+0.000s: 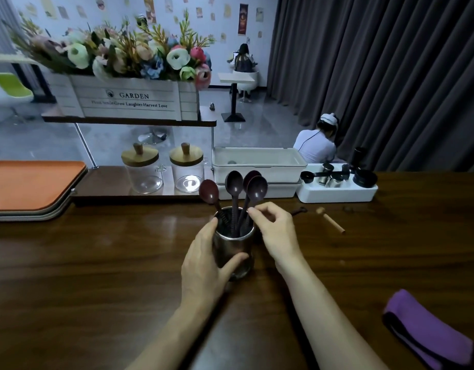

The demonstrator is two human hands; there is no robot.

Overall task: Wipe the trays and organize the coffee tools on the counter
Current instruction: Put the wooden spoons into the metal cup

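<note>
Organizing looks partway: left hand (203, 263) is gripping the metal cup (234, 252) mid-counter (96, 263), right hand (276, 233) is pinching a spoon (257, 188) standing in it with three more, wooden tool (330, 220) is lying loose, purple cloth (428, 332) and orange trays (24, 182) are sitting apart, wiping unclear.
</note>
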